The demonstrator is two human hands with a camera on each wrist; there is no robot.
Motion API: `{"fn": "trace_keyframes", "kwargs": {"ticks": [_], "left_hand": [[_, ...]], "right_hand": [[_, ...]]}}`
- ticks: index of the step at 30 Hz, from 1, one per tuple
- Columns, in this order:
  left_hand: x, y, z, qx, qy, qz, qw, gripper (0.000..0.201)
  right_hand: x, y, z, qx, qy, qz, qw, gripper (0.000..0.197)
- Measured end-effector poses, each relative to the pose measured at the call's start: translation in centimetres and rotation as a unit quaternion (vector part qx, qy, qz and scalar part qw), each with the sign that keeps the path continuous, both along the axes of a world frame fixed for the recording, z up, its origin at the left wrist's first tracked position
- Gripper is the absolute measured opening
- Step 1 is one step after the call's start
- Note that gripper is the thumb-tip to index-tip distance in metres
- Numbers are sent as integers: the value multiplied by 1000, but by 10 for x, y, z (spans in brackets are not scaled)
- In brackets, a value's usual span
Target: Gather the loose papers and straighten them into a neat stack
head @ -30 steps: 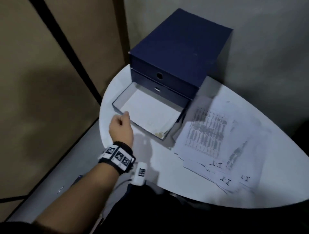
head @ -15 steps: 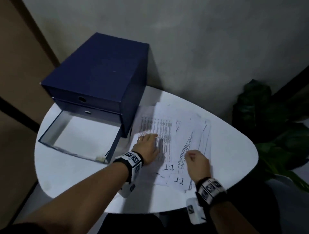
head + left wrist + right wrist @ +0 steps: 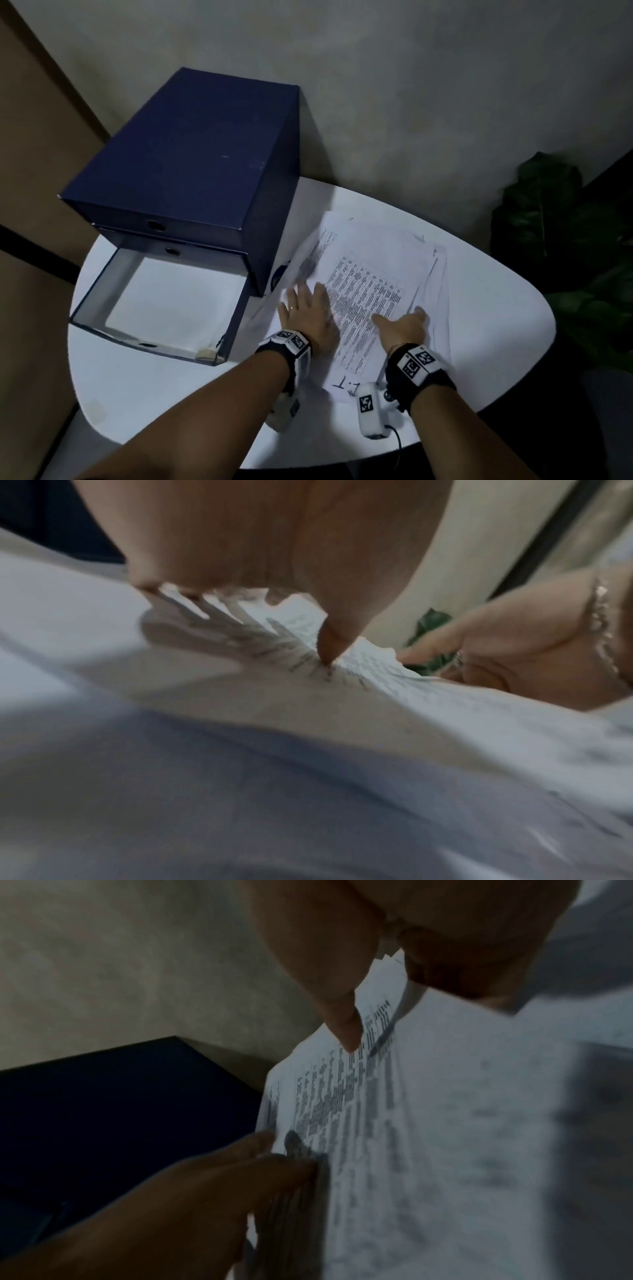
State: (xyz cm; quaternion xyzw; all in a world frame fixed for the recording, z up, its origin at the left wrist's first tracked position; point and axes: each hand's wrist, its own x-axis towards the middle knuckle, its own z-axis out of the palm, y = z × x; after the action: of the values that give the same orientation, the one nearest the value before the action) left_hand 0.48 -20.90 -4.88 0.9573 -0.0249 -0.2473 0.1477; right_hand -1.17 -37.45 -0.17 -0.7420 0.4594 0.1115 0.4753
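Loose printed papers [image 3: 376, 274] lie overlapped on the white table, to the right of a navy box. My left hand [image 3: 308, 305] rests flat on their left part with the fingers spread; the left wrist view shows its fingertips [image 3: 329, 647] pressing the sheet [image 3: 369, 653]. My right hand [image 3: 399, 320] is on the right part, thumb stretched left over the top sheet. In the right wrist view the sheets [image 3: 428, 1123] pass between its thumb [image 3: 346, 1031] and curled fingers, so it pinches them. The lower sheets are mostly hidden.
The navy drawer box [image 3: 191, 154] stands at the back left, its bottom drawer [image 3: 99, 301] pulled out with a white sheet inside. The round white table [image 3: 154, 394] ends near my body. A dark plant [image 3: 565, 257] stands to the right. A wall is behind.
One second ago my left hand was at the drawer; it then moved onto the papers, and my right hand joined it. The sheets now overlap more closely. My left fingers have spread flat.
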Motion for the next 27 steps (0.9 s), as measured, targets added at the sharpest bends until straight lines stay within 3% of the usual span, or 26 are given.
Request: {"fn": "trace_keyframes", "kwargs": {"ticks": [2,5,8,11,14,16,20,23,27], "left_hand": [[-2,5,0,-11,19,-31,999,85],[-4,10,4,-124,-39,-55,990,74],[10,22,8,-161,-89,50,982,63],[24,28,8,-141,-12,115,983,73],[27,25,13,-232,2,157,960,87],[27,23,18,-256,7,147,955,88],[28,19,18,-296,92,173,935,98],[22,11,17,-231,89,207,946,90],[24,10,23,-166,66,202,963,113]], "right_hand": [[1,1,0,13,20,-18,1000,93],[-1,1,2,19,20,-19,999,93],[-7,-8,0,33,0,5,999,81],[-12,-25,3,45,-42,36,997,54],[-18,-41,14,79,-102,78,989,33],[-18,-46,20,104,-133,102,980,34],[-13,-34,12,36,-70,99,992,52],[-17,-13,6,-24,-27,76,996,57],[-24,-10,-1,48,-129,59,989,30]]}}
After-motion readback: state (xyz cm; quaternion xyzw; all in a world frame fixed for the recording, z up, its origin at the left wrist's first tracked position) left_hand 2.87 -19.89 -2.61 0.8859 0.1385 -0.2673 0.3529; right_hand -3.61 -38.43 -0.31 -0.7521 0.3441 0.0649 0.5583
